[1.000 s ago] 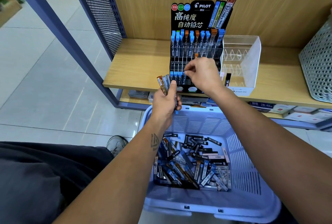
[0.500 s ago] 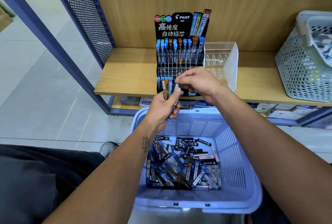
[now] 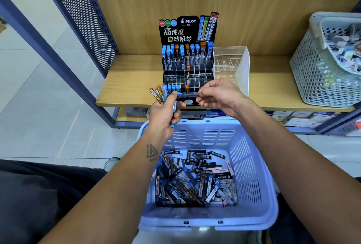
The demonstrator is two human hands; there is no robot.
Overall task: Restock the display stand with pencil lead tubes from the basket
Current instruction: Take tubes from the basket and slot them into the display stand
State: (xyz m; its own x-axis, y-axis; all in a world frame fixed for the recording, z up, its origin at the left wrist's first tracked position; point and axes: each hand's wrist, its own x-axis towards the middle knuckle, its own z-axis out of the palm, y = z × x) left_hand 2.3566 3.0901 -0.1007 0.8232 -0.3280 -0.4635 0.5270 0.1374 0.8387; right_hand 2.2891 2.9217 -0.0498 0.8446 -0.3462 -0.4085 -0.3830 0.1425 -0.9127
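I hold my left hand [image 3: 164,114] curled round a fanned bundle of lead tubes [image 3: 161,93], orange and blue caps splayed upward, which I judge keeps a ready supply close to the stand so each one can be peeled off without reaching down again. My right hand [image 3: 218,95] pinches one end of a single blue-capped tube [image 3: 188,94] between thumb and fingertips; it lies level between both hands, its other end at my left thumb, so it looks to be mid-transfer out of the bundle, and I would guess it gets turned upright for a slot. Both hands hover just in front of the black display stand [image 3: 187,64], which sits on the wooden shelf [image 3: 132,79]. Its back row is fairly full of upright tubes, the middle row carries only one orange-capped tube that I can make out, and the front row has a few blue caps at the left and an orange one near the middle, so many compartments look unfilled. Just beside the stand on the right stands a clear acrylic organiser [image 3: 234,65], with nothing in it that I can see. Below my arms, the lilac basket [image 3: 252,165] holds a loose heap of tubes [image 3: 195,181] lying every way across its floor. At the far right a grey perforated basket [image 3: 320,71] holds another container of mixed small items I cannot identify.
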